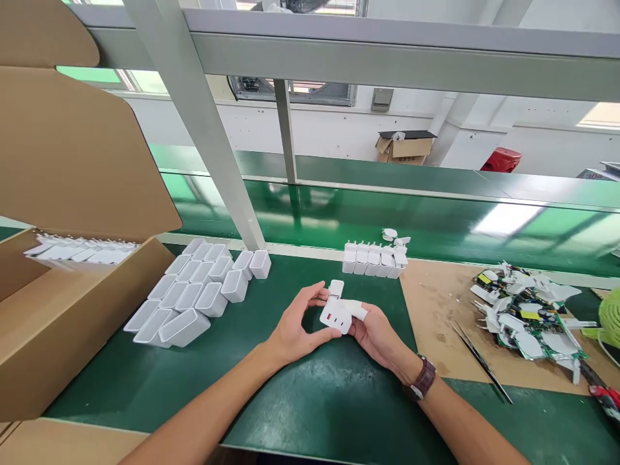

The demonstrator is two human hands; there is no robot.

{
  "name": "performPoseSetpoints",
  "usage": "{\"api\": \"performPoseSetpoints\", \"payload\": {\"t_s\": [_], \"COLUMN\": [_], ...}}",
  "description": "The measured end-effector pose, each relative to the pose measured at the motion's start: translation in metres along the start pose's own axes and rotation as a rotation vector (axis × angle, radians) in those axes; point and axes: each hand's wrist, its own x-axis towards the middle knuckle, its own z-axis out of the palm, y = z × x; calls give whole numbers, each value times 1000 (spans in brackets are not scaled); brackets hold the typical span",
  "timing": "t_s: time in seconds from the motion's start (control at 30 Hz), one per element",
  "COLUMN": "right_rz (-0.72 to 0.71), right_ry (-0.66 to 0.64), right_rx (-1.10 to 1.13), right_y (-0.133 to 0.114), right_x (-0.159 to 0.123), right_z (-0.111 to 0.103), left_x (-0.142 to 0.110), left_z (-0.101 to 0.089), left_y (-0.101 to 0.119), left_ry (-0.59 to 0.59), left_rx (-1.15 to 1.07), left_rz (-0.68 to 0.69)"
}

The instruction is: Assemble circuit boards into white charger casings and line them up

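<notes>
Between my two hands is a white USB charger front (335, 318) with a red port and several dark ports facing up. A small white piece (336, 289) sticks out at its far edge; whether the two are joined, I cannot tell. My left hand (298, 323) curls round the left side, its thumb at the near edge and fingertips by the small piece. My right hand (380, 332) grips the right side, with a white cover on its thumb lying over the part. A brown wristwatch (422, 378) is on my right wrist.
White open housings (186, 290) stand in rows at the left beside an open cardboard box (92, 323). Ahead is a row of white charger parts (374, 260). To the right, circuit boards with white parts (530, 316) and tweezers (482, 361) lie on cardboard. A metal post (203, 123) slants down behind.
</notes>
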Motion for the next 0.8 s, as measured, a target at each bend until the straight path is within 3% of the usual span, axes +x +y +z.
{"api": "performPoseSetpoints", "payload": {"t_s": [0.17, 0.47, 0.57, 0.7, 0.8], "right_rz": [80, 52, -94, -482, -559], "right_ry": [20, 26, 80, 132, 129], "right_rx": [148, 107, -82, -581, -849], "right_y": [-7, -6, 2, 8, 7], "right_x": [-3, -3, -1, -2, -3], "right_z": [6, 4, -2, -12, -14], "left_x": [-2, 0, 2, 4, 3], "left_z": [6, 2, 0, -6, -10], "left_y": [-3, -1, 1, 1, 0], "left_ry": [54, 22, 30, -5, -90], "left_rx": [121, 113, 59, 79, 107], "left_rz": [27, 36, 14, -49, -96]}}
